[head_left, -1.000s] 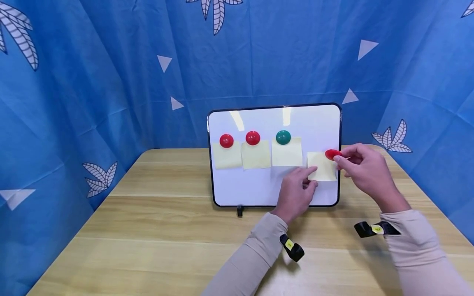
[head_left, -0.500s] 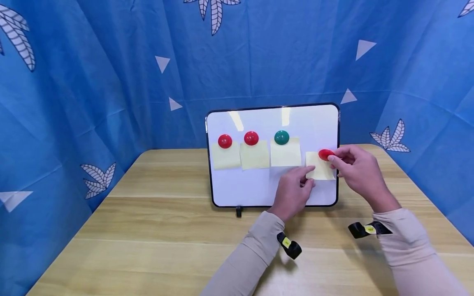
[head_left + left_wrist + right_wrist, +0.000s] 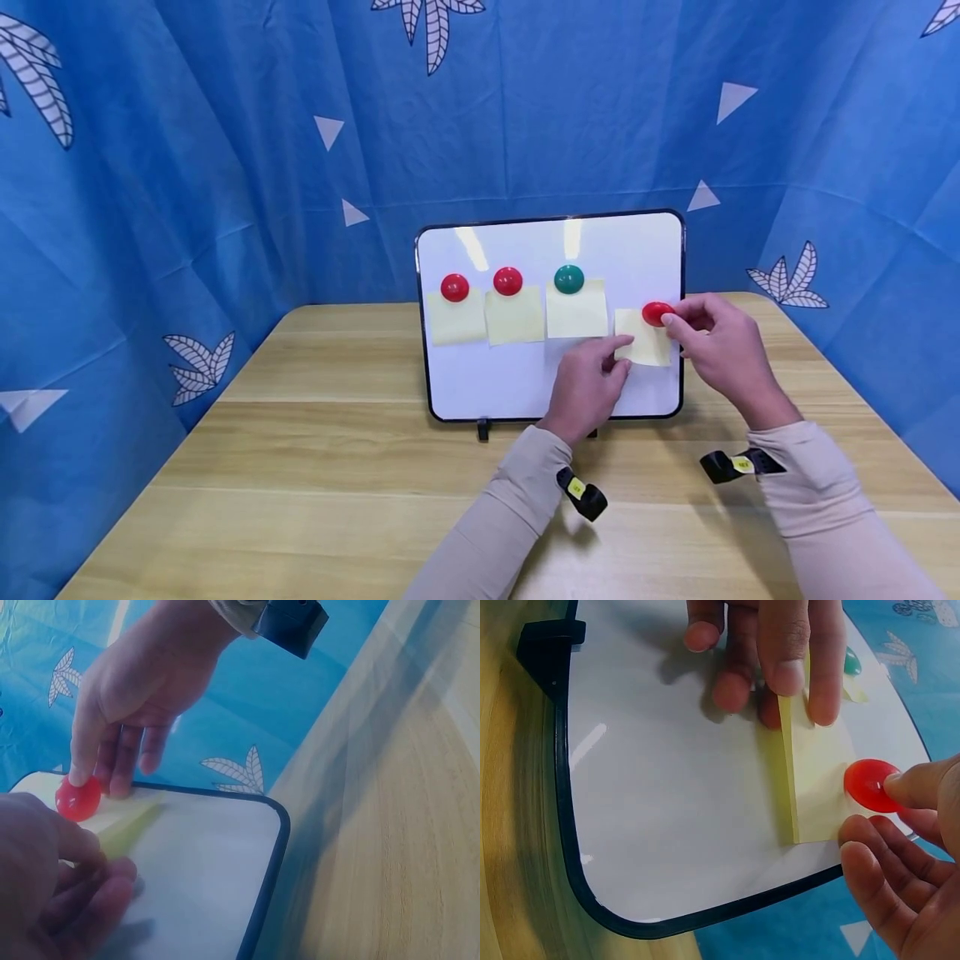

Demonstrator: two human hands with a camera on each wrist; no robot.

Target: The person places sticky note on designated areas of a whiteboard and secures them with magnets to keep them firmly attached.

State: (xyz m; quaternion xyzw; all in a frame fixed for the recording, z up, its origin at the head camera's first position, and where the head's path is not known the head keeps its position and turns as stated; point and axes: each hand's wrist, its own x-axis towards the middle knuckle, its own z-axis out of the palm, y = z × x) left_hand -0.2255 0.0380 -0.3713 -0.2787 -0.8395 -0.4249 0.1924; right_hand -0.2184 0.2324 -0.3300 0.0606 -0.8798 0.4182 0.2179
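In the head view a white board (image 3: 495, 383) with a black frame stands tilted on the table. Near its right side is a pale yellow sticky note (image 3: 647, 348), its lower edge lifted off the board in the right wrist view. My left hand (image 3: 583, 385) holds that note by its lower left part, between thumb and fingers. From the right, my right hand (image 3: 723, 346) pinches a round red magnet (image 3: 871, 784), thumb on its front. The magnet overlaps the note's upper right part; whether it touches the board is hidden.
Two red magnets (image 3: 507, 281) and a green magnet (image 3: 569, 279) sit on the tops of three more notes (image 3: 514, 321) in a row. Small black feet (image 3: 483, 430) support the board on the wooden table (image 3: 300, 467). A blue patterned curtain (image 3: 255, 167) surrounds it.
My right hand has brought the red magnet left, from the note's right edge to farther over its upper part. The left hand stays at the note, and the head view has shifted slightly.
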